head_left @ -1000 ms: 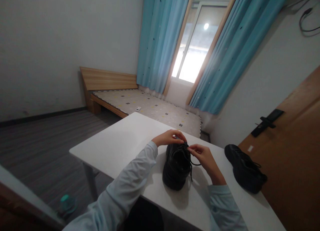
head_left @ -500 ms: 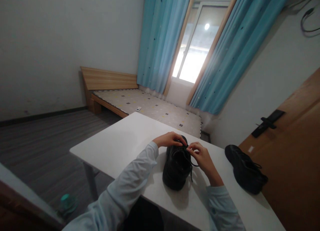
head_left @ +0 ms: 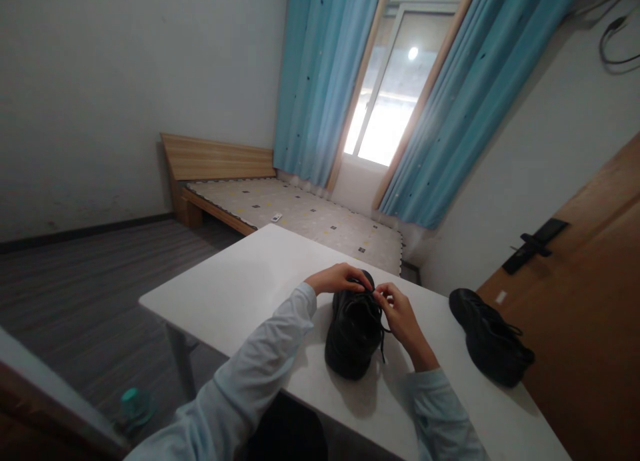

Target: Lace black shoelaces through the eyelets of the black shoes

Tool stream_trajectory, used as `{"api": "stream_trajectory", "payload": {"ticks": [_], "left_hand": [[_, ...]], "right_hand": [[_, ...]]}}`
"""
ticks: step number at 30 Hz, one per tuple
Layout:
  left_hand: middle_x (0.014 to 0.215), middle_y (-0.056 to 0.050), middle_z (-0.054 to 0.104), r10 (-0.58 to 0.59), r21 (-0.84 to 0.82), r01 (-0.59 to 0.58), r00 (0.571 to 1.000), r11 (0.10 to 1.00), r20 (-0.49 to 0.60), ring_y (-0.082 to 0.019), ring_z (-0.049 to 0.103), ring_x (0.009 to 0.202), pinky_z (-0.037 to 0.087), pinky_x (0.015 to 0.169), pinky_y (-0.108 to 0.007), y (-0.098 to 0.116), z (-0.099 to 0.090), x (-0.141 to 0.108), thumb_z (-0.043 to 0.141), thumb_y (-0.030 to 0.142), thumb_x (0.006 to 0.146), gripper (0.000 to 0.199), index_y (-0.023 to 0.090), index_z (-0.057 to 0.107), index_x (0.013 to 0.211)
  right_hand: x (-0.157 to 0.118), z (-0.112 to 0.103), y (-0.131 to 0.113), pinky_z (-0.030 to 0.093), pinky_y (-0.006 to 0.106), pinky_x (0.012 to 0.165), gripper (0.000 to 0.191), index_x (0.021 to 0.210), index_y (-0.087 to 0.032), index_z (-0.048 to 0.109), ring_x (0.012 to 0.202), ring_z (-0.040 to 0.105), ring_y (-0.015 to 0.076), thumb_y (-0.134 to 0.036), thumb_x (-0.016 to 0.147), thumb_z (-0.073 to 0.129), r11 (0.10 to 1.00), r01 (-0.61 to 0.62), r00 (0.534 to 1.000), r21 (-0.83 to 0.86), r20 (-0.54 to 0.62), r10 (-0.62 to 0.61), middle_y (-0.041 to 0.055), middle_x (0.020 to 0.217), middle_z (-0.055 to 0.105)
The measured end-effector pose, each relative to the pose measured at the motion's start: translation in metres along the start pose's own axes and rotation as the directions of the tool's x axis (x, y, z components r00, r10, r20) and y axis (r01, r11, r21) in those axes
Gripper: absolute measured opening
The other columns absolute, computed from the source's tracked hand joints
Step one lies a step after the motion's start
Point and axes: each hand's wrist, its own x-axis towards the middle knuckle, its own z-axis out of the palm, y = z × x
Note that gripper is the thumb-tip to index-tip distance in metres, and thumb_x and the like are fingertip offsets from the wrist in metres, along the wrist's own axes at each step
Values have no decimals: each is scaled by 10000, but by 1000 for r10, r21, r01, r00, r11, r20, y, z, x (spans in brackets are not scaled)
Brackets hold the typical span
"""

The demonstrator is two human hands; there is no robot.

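Note:
A black lace-up shoe [head_left: 351, 341] stands on the white table [head_left: 250, 274], its heel toward me and its toe pointing away. Over the front of its opening, both hands meet at the black shoelace [head_left: 383, 341]. My left hand [head_left: 341, 278] comes in from the left, fingers bent and pinched on the lace near the tongue. From the right, my right hand [head_left: 399, 312] pinches the lace with thumb and forefinger, close to the left fingertips. A loose lace end hangs down the shoe's right side. The exact crossing of the laces is too small to make out.
A second black shoe [head_left: 493, 338] lies near the table's right edge. Beyond the table is a bed [head_left: 305, 214] with a small white object [head_left: 277, 217] on it. A wooden door [head_left: 590, 268] stands at right; a green-capped item [head_left: 131, 398] is on the floor at left.
My right hand has shifted slightly left, closer to the left fingertips. The lace loop below it has drawn in toward the shoe. My left hand stays in place.

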Motion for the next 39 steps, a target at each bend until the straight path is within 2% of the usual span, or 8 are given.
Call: {"api": "stream_trajectory", "payload": {"ticks": [5,11,16,21,30,33,39], "left_hand": [[1006,-74,682,-2,28,2,1000,1000,-2,-154,604,939,429,870,-247,-1,0,0,596,240,812,245,119,669,1012],[999,-58,684,-8,33,8,1000,999,4,-158,598,954,418,885,-250,-2,0,0,598,264,816,244,134,675,1008],[997,-58,685,-5,33,5,1000,999,-1,-159,601,950,414,892,-249,-1,0,0,602,277,813,255,140,676,1015],[1000,-71,686,8,14,-8,1000,1000,0,-167,607,945,422,885,-255,-2,0,0,606,297,810,265,134,681,1005],[1010,-69,683,6,28,-6,1000,1000,-5,-161,607,949,423,885,-246,-5,0,1,606,261,809,256,126,674,1015],[1017,-72,682,14,19,-14,1000,1000,1,-160,607,953,425,882,-244,-4,0,1,603,265,812,259,124,674,1018],[1020,-73,683,30,16,-31,999,999,10,-167,609,958,425,881,-246,-7,0,2,598,308,818,283,133,676,1025]], "right_hand": [[-1,4,-3,402,310,667,196,757,-200,566,692,525,181,-384,817,533,1000,-12,999,-22,-36,11,13,710,577],[0,6,-6,391,298,639,233,709,-196,550,686,533,183,-408,806,554,1000,-3,998,30,-70,5,13,686,583],[2,1,-8,402,286,615,273,837,-197,570,702,571,182,-433,731,655,968,-89,996,233,17,88,19,732,623],[0,-2,-13,406,266,602,399,931,-211,573,670,575,155,-365,617,766,898,-186,982,398,81,168,-4,742,632],[1,0,-9,469,307,710,314,798,-202,583,723,597,160,-326,599,790,889,-108,988,446,-55,147,-8,735,621],[1,0,-10,483,329,732,274,774,-202,568,729,612,168,-338,638,764,896,-86,990,436,-63,126,-14,742,602],[2,-2,-11,475,287,629,227,773,-205,556,670,587,151,-342,691,719,921,-61,996,385,-35,81,-14,733,585]]}}
